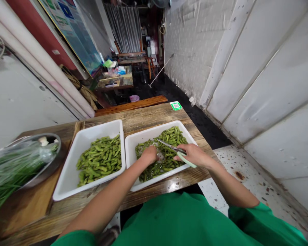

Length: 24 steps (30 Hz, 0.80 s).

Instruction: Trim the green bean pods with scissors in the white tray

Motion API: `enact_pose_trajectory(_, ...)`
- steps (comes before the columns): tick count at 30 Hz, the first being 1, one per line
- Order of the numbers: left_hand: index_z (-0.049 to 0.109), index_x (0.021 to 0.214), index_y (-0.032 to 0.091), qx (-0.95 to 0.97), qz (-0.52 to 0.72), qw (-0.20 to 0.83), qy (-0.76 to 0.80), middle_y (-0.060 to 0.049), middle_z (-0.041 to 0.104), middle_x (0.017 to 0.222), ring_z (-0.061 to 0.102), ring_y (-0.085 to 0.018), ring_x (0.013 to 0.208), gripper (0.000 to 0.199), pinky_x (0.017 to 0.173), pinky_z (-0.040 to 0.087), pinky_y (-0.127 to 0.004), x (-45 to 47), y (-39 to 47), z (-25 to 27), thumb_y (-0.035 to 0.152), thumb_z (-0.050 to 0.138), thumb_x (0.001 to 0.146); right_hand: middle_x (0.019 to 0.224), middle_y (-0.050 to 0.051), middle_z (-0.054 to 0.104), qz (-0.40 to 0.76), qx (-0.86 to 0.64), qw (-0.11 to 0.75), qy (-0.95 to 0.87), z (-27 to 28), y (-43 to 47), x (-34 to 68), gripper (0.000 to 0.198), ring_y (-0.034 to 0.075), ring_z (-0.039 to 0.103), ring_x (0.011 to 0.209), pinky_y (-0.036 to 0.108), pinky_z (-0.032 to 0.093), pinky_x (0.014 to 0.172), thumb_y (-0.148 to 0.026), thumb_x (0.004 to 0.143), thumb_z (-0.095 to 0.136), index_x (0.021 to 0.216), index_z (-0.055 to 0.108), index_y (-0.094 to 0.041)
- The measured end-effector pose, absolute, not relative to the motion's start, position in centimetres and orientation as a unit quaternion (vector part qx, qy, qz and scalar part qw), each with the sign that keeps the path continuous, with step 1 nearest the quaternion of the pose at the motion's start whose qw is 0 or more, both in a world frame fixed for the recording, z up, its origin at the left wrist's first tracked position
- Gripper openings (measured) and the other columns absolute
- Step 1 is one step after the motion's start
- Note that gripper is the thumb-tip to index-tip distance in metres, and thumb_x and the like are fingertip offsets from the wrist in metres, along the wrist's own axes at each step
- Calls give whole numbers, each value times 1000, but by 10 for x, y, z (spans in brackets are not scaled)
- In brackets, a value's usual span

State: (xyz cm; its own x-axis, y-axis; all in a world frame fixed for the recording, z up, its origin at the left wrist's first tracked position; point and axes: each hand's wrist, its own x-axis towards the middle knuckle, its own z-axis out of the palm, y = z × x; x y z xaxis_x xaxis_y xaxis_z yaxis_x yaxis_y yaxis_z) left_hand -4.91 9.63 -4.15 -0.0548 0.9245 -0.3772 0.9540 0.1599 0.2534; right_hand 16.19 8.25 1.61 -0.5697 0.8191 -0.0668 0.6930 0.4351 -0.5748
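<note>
Head view
Trays: two white rectangular trays side by side on the wooden table [149,118], centre of frame; left tray [66,171], right tray [133,143].
Pods: green bean pods in both; left pile [100,160] dry and heaped, right pile [169,150] spread out and wet-looking. Too many to count.
Scissors: one pair [176,151], pale green handles, blades pointing upper left over the right tray.
Right hand [195,154]: one, over the right tray's near right edge, fingers closed through the scissor handles; forearm enters from lower right.
Left hand [149,154]: one, curled down into the right pile, fingertips pinched on pods; exactly what it pinches is hidden.
Bowl: one metal bowl [52,164], left edge of frame, holding bagged green stalks [12,171].
Sticker: one green label [176,105] at the table's far edge.
</note>
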Motion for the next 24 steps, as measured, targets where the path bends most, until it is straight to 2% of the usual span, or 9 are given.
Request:
enact_pose_trajectory(2, 61, 55, 11, 647, -23, 247, 721, -13, 64, 67, 59, -23, 67, 15, 60, 41, -27, -57, 93, -38, 23, 68, 49, 65, 2, 59, 281, -448, 114, -841, 16, 82, 161, 44, 15, 52, 60, 21, 32, 53, -57, 67, 48, 86, 59, -19)
enact_pose_trajectory(4, 63, 57, 13, 642, 30, 288, 710, -8, 64, 63, 57, -17, 59, 13, 54, 40, -23, -63, 88, -32, 26, 62, 58, 65, 2, 59, 284, -442, 113, -843, 16, 81, 159, 44, 15, 52, 60, 21, 32, 53, -57, 67, 48, 87, 59, -19)
enact_pose_trajectory(7, 64, 71, 14, 544, 223, 479, 652, -5, 64, 67, 48, -7, 46, 15, 44, 34, -18, -72, 75, -23, 27, 57, 65, 67, 2, 60, 293, -433, 104, -846, 16, 81, 156, 45, 15, 53, 62, 21, 32, 53, -57, 68, 48, 89, 59, -19)
enact_pose_trajectory(10, 61, 79, 12, 366, 414, 631, 545, -7, 63, 77, 39, -2, 42, 20, 40, 30, -15, -76, 63, -15, 22, 63, 62, 73, 4, 61, 297, -426, 95, -849, 17, 83, 154, 48, 17, 54, 66, 22, 34, 56, -57, 70, 46, 94, 57, -18)
enact_pose_trajectory(13, 59, 75, 9, 255, 519, 655, 487, -10, 62, 80, 38, 0, 44, 15, 41, 32, -13, -76, 55, -8, 16, 64, 62, 83, 7, 62, 302, -404, 92, -859, 19, 86, 150, 51, 19, 55, 73, 24, 36, 61, -56, 72, 44, 102, 53, -16)
enact_pose_trajectory(16, 58, 72, 7, 193, 560, 655, 469, -10, 61, 77, 40, -1, 45, 9, 41, 33, -13, -72, 51, -3, 10, 61, 65, 87, 7, 61, 318, -380, 92, -864, 22, 86, 144, 51, 20, 55, 76, 25, 36, 64, -55, 72, 44, 104, 52, -16)
enact_pose_trajectory(24, 55, 72, 8, 160, 572, 670, 446, -12, 61, 77, 41, -1, 44, 3, 41, 34, -13, -68, 47, -5, 6, 56, 69, 70, 3, 58, 335, -359, 84, -867, 24, 87, 138, 45, 15, 51, 62, 21, 34, 53, -56, 73, 43, 83, 57, -15)
